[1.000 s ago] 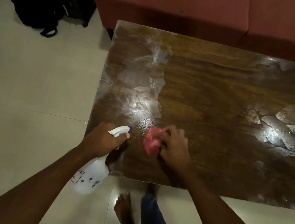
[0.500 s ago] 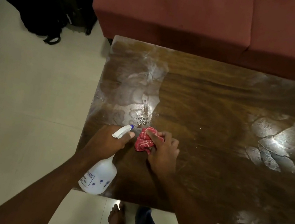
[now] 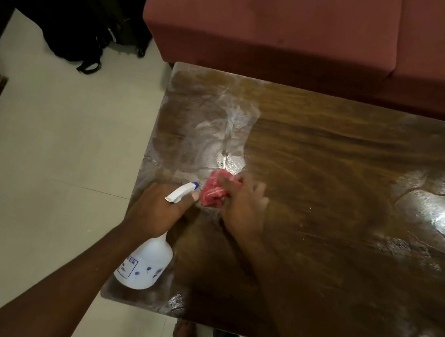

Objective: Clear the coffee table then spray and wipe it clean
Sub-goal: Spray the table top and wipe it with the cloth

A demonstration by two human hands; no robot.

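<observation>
Wiping | right fingers (image 3: 258, 189) clutch red cloth (image 3: 212, 193) on table (image 3: 318, 259) | left fingers (image 3: 184, 202) grip spray bottle (image 3: 146, 265) | best: flat, overlapping strokes

left hand (image 3: 158, 210) and right hand (image 3: 243, 204) curled, close together

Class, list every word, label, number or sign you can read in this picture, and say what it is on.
"ER": end of a boxed word on the spray bottle in the left hand; its start is hidden by the forearm.
Smaller print beneath: too blurred to read.
No other text shows.
</observation>
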